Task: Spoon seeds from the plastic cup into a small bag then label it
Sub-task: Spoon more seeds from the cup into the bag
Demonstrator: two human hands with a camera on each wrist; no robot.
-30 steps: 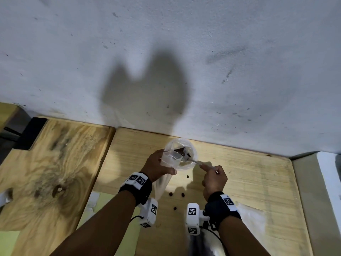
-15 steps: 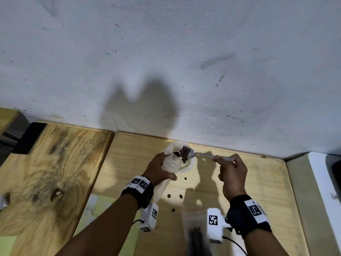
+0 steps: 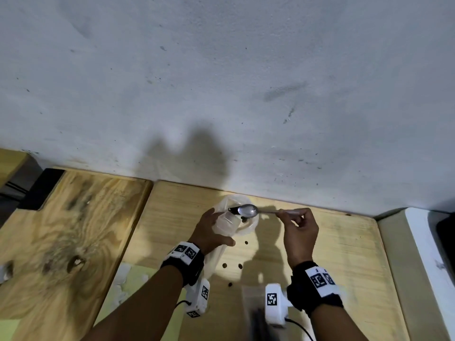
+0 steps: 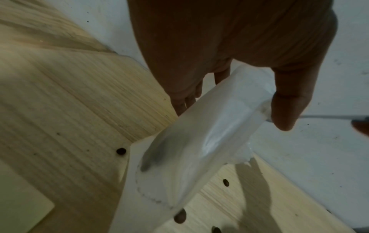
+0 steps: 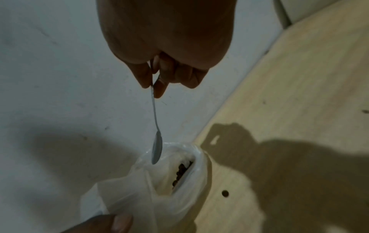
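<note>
My left hand [image 3: 218, 228] grips a small translucent bag [image 3: 222, 223] by its mouth, and the thumb [image 4: 287, 107] presses on the bag [image 4: 199, 141]. Behind the bag stands the clear plastic cup [image 3: 251, 225] with dark seeds [image 5: 181, 171] inside. My right hand [image 3: 286, 214] pinches the handle of a metal spoon [image 3: 248, 210]. The spoon's bowl hangs over the bag mouth and the cup, tilted left. It looks shiny and nearly bare, with a dark bit at its left tip. In the right wrist view the spoon [image 5: 156, 149] shows edge-on above the opening.
Small dark round spots [image 3: 240, 266] dot the light wooden tabletop [image 3: 344, 254]. A second clear bag with dark contents [image 3: 254, 313] lies near me. A yellow-green sheet [image 3: 138, 286] sits at front left, a white wall [image 3: 246, 94] close behind, and a white object [image 3: 428, 242] to the right.
The right hand lifted the spoon out of the cup and moved right. Half a second ago the spoon held a heap of seeds at the bag mouth; now its bowl looks almost bare.
</note>
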